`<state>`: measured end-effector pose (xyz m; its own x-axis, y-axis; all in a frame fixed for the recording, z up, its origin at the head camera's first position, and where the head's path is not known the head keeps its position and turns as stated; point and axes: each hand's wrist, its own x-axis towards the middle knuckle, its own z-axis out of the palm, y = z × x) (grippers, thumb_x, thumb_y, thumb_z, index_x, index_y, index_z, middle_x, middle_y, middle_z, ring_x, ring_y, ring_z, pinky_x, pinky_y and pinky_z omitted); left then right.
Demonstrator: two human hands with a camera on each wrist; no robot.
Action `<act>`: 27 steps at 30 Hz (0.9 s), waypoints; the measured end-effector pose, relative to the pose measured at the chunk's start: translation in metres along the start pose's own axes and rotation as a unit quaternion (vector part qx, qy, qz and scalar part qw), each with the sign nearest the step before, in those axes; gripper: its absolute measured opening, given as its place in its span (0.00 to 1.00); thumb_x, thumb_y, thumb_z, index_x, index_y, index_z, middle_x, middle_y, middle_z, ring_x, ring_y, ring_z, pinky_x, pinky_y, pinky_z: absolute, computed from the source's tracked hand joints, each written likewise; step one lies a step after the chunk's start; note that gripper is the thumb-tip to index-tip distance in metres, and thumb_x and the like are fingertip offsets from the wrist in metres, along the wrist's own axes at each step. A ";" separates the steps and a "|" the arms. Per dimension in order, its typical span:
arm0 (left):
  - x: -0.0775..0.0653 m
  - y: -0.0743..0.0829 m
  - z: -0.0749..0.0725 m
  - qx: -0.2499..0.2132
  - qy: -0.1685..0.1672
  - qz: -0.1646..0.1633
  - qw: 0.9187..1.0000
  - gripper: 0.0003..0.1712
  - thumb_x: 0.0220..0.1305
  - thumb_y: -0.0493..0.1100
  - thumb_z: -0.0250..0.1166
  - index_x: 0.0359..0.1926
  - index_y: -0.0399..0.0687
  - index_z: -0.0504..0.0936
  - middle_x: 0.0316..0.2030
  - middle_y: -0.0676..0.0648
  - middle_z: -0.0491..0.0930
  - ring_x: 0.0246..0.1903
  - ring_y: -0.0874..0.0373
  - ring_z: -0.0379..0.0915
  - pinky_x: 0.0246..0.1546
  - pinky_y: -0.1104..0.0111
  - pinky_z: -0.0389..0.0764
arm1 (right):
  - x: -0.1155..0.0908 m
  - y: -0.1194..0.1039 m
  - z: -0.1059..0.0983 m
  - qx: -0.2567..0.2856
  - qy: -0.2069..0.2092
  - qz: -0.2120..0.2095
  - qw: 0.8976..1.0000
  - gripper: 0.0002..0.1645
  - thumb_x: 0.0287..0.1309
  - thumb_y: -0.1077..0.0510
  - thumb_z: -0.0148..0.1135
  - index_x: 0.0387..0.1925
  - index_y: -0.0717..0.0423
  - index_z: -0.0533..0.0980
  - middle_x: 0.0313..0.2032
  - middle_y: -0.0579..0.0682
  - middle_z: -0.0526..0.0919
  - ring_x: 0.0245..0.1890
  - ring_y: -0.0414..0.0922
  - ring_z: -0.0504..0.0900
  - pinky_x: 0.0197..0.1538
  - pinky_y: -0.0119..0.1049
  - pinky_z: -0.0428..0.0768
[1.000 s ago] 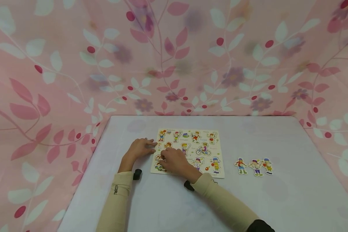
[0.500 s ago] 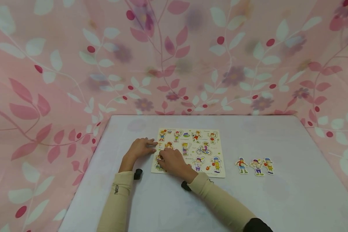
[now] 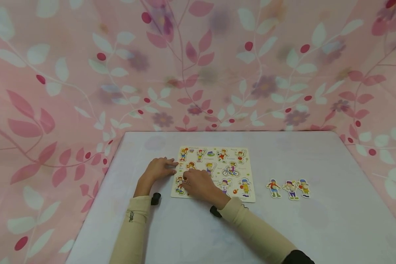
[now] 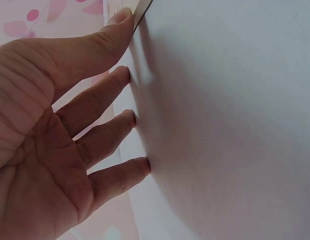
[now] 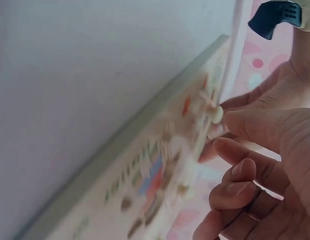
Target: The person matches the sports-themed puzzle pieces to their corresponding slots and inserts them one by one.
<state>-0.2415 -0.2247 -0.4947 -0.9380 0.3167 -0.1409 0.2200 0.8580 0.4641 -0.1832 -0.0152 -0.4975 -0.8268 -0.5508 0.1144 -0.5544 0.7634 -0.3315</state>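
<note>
A cream puzzle board (image 3: 245,170) with cartoon sports figures lies on the white table. My right hand (image 3: 201,185) reaches over its lower left corner, at a skateboarder puzzle piece (image 3: 179,190). In the right wrist view, the thumb touches a small pale knob (image 5: 217,115) with the index finger close beneath; the other fingers are curled. My left hand (image 3: 159,171) is at the board's left edge. Its thumb (image 4: 117,37) rests against that edge in the left wrist view, while the spread fingers (image 4: 107,132) touch the tabletop. Part of the board is hidden under my right hand.
Three loose figure pieces lie right of the board: one in red and blue (image 3: 274,189), one in white and purple (image 3: 292,190), one in yellow and blue (image 3: 304,188). A pink floral cloth (image 3: 198,73) hangs behind the table (image 3: 333,165).
My right fingers moved slightly left, then back right, over the lower left of the board, and more of the skateboarder piece now shows. My left hand and the loose pieces stay put.
</note>
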 end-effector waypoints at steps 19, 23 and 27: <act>0.001 -0.002 0.002 0.002 -0.001 0.000 1.000 0.24 0.59 0.47 0.73 0.57 0.50 0.83 0.62 0.45 0.75 0.67 0.38 0.60 0.68 0.46 0.59 | -0.079 0.046 -0.047 0.017 0.006 0.053 0.998 0.08 0.59 0.51 0.68 0.40 0.47 0.82 0.26 0.38 0.74 0.21 0.35 0.67 0.23 0.29 0.67; 0.001 -0.002 0.002 -0.001 0.001 -0.002 1.000 0.25 0.58 0.48 0.73 0.57 0.50 0.84 0.62 0.46 0.75 0.67 0.38 0.60 0.68 0.46 0.58 | -0.095 0.059 -0.054 0.021 0.005 0.080 0.997 0.09 0.58 0.51 0.69 0.40 0.46 0.83 0.27 0.36 0.74 0.22 0.35 0.68 0.25 0.31 0.68; 0.001 -0.001 0.001 -0.009 0.000 -0.005 1.000 0.25 0.58 0.47 0.73 0.57 0.50 0.84 0.62 0.46 0.75 0.68 0.39 0.60 0.69 0.46 0.57 | -0.109 0.073 -0.061 0.021 0.003 0.097 0.995 0.10 0.58 0.52 0.69 0.42 0.47 0.83 0.29 0.37 0.76 0.24 0.36 0.68 0.27 0.33 0.69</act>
<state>-0.2423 -0.2251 -0.4961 -0.9404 0.3074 -0.1457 0.2049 0.8536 0.4790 -0.1390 0.1208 -0.4773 -0.9185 -0.3922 0.0503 -0.3800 0.8404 -0.3864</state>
